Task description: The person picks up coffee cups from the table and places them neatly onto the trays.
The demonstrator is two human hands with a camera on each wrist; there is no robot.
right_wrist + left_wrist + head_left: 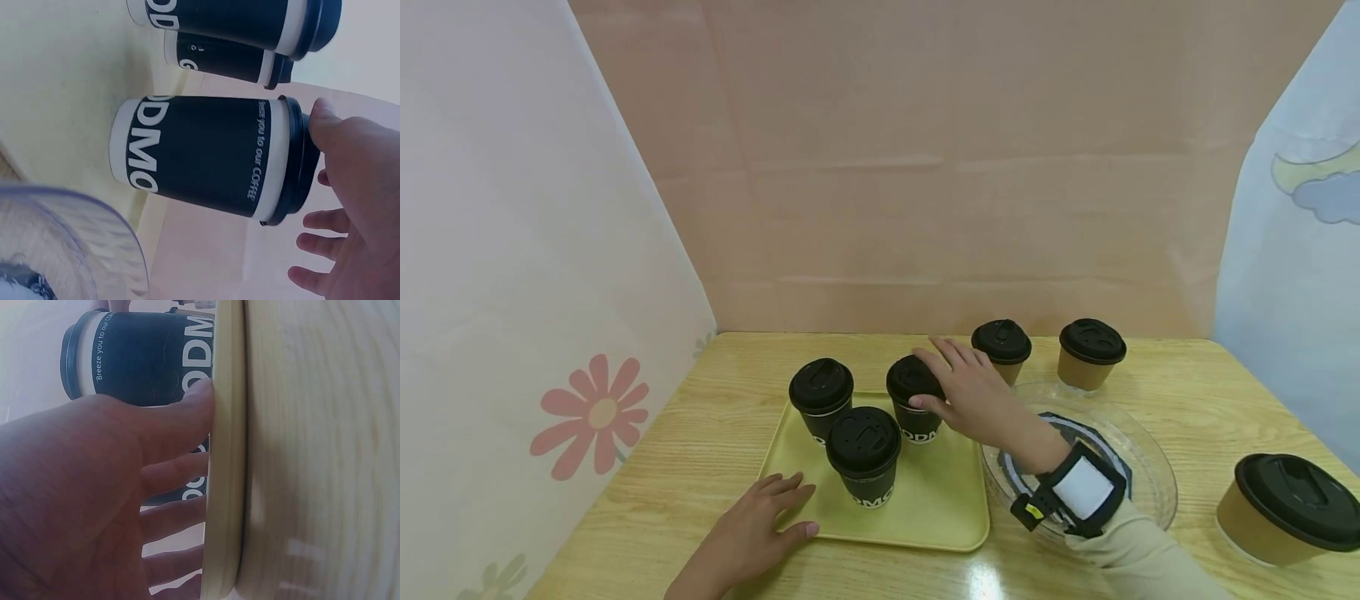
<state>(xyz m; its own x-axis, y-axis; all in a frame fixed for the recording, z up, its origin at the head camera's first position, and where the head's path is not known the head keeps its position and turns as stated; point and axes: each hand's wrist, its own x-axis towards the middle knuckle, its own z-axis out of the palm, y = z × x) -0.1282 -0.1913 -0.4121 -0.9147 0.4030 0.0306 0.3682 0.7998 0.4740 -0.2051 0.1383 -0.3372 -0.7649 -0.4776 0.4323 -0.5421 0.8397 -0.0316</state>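
Note:
Three black paper coffee cups with black lids stand upright on a yellow tray (928, 508): a left rear cup (822, 396), a front cup (865, 454) and a right rear cup (917, 400). My right hand (985, 400) is at the lid of the right rear cup. In the right wrist view its thumb (325, 122) lies right at the lid (300, 162), the other fingers spread loosely beyond it. My left hand (760, 525) rests at the tray's front left corner. The left wrist view shows its thumb (197, 400) and straight fingers along the tray rim (225, 456).
A clear round plastic dish (1157, 450) with a dark octagonal pattern sits right of the tray, under my right forearm. Brown cups with black lids stand behind it, one on the left (1002, 342) and one on the right (1092, 354). Another brown cup (1285, 508) is at far right.

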